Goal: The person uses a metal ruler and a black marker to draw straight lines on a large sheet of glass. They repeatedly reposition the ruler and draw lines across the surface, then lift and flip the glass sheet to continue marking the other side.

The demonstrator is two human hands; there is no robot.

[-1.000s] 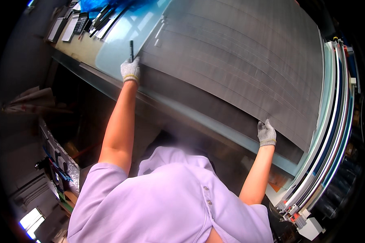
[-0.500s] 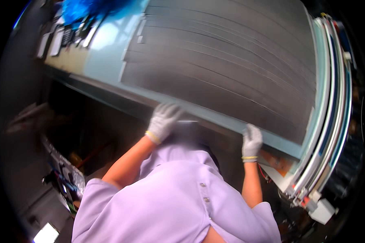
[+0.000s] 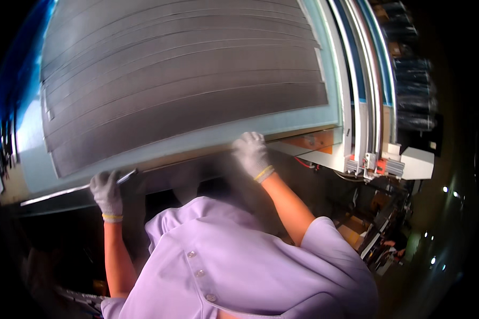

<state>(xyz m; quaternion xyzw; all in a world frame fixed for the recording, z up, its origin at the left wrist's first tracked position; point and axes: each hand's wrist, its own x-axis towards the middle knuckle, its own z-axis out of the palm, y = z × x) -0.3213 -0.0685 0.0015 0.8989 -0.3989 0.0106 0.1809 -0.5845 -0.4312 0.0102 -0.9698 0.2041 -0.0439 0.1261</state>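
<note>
A large dark grey sheet (image 3: 186,90), cut into long parallel strips, lies flat on a pale blue-green table (image 3: 197,146). My left hand (image 3: 107,192), in a white glove, is at the table's near edge and grips a thin dark pen-like tool (image 3: 126,177). My right hand (image 3: 252,153), also gloved, rests on the near edge of the table further right, fingers curled over the rim; nothing shows in it. Both forearms are bare, rising from a lilac shirt.
White and blue rails (image 3: 364,80) run along the table's right side, ending in a white bracket block (image 3: 410,162) with red parts. Dark floor and machine parts lie below the table edge. Blue material (image 3: 16,90) sits at the far left.
My view has swung, so the table now fills the upper frame. My left hand dropped from the sheet's far left edge to the near table edge. My right hand shifted left along that edge.
</note>
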